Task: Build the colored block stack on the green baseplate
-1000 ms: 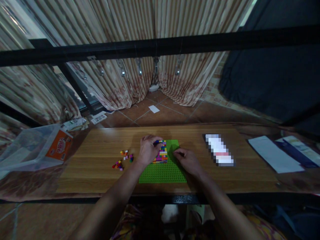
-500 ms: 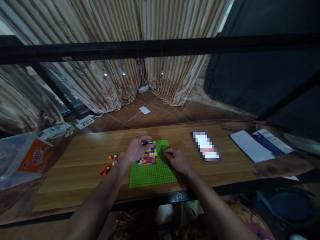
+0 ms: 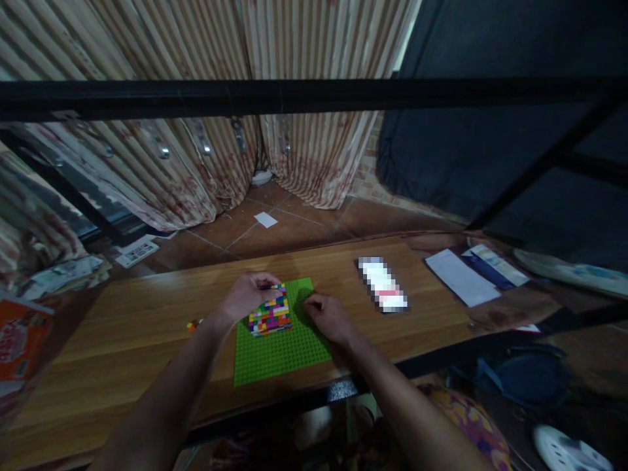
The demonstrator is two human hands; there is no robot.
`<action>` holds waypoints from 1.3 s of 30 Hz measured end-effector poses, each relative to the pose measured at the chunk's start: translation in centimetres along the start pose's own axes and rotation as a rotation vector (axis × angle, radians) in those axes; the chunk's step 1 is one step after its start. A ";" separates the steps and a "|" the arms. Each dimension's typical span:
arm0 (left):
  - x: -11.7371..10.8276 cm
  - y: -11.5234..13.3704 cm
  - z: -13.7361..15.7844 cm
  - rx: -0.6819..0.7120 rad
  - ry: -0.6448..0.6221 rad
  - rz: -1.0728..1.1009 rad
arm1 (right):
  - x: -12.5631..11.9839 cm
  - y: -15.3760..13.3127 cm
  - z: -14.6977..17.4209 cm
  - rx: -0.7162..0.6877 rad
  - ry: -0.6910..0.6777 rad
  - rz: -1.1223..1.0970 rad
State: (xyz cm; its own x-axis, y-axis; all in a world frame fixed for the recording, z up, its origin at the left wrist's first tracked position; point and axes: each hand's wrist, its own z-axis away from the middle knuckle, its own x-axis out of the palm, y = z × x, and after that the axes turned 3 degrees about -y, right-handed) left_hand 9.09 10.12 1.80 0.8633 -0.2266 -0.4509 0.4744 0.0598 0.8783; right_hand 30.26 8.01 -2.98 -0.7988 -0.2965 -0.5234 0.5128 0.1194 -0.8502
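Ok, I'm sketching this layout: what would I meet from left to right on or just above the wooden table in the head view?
Loose bricks → stacked bricks → right hand → what looks like a phone.

"What sort of place would you call this?"

"A room in a home, most likely. Look at the beige striped, reddish-patterned fabric curtains (image 3: 318, 163), pleated and hanging down to the floor."

"Couldn't an office have curtains?"

"Yes, but the rest looks domestic too: reddish-brown square floor tiles (image 3: 235, 229), and loose printed papers (image 3: 73, 271) heaped near the curtains."

"And the work surface?"

"A plain rectangular wood-grain tabletop (image 3: 142, 314), with small multicoloured plastic toy bricks (image 3: 272, 317) on a flat green studded plastic baseplate (image 3: 275, 360). That suits a household."

"Which room, then?"

"I can't tell. A black straight horizontal bar (image 3: 314, 96) crosses the view, but what it belongs to is unclear."
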 end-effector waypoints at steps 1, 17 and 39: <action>-0.1 0.0 -0.1 -0.008 -0.013 0.007 | 0.0 0.0 0.0 0.005 0.002 0.006; -0.4 1.1 1.2 -0.029 -0.069 0.039 | 0.0 -0.6 0.1 -0.043 0.028 0.085; -0.1 1.1 0.6 -0.112 0.004 0.121 | 0.3 -0.4 -0.3 -0.016 0.030 0.116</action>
State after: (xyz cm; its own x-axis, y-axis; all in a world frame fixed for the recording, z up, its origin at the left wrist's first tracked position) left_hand 9.46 9.59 2.94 0.9161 -0.2069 -0.3435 0.3826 0.1948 0.9031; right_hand 29.76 8.13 -2.83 -0.7435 -0.2515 -0.6196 0.5974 0.1664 -0.7845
